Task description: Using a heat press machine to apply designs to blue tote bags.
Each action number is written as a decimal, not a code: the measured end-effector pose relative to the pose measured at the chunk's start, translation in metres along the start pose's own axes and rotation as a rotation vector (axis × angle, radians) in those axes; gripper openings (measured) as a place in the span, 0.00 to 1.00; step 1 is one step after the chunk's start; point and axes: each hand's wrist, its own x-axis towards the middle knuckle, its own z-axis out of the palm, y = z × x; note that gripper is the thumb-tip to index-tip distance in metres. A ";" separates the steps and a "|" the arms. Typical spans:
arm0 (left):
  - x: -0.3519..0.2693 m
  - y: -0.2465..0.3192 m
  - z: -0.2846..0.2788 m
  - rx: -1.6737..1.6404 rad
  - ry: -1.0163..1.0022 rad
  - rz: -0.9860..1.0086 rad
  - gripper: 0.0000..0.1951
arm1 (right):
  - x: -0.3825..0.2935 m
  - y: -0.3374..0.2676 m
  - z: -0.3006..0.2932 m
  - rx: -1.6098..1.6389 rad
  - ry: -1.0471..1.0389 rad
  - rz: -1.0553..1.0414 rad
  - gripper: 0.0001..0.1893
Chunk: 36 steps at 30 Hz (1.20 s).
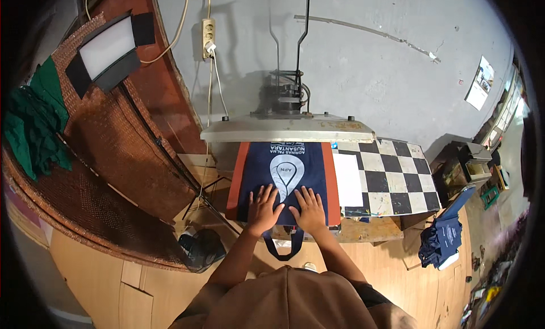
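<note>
A navy fabric tote bag (255, 171) lies flat on the reddish-brown lower pad (334, 188) of a heat press. It bears a white drop-shaped print and writing, upside down in this view. My left hand (264, 210) rests flat on the bag's near left part, fingers spread. On the near right part lies my right hand (310, 210), also spread, beside the print's tip. Neither hand grips anything. The bag's handle (284, 257) hangs in a loop over the near edge. Above the bag's far end is the press's upper plate (287, 129), which hides what lies beneath it.
White paper (348, 180) lies right of the press on a black-and-white checkered board (396, 176). Folded navy bags (441, 241) sit at the right. A lamp (107, 48), green cloth (36, 116) and woven screen (115, 159) are at left, a fan (204, 249) on the floor.
</note>
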 end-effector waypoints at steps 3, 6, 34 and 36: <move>-0.004 -0.011 -0.003 0.038 -0.005 -0.077 0.32 | -0.005 0.008 -0.005 0.030 -0.001 0.119 0.34; -0.005 -0.018 -0.010 0.111 -0.023 -0.160 0.33 | -0.009 0.025 -0.009 0.014 0.002 0.193 0.35; 0.066 -0.060 0.006 0.158 0.006 -0.231 0.33 | 0.058 0.053 0.010 -0.044 -0.085 0.370 0.39; 0.062 -0.063 0.003 0.158 0.026 -0.245 0.33 | 0.057 0.054 0.010 -0.047 -0.080 0.360 0.38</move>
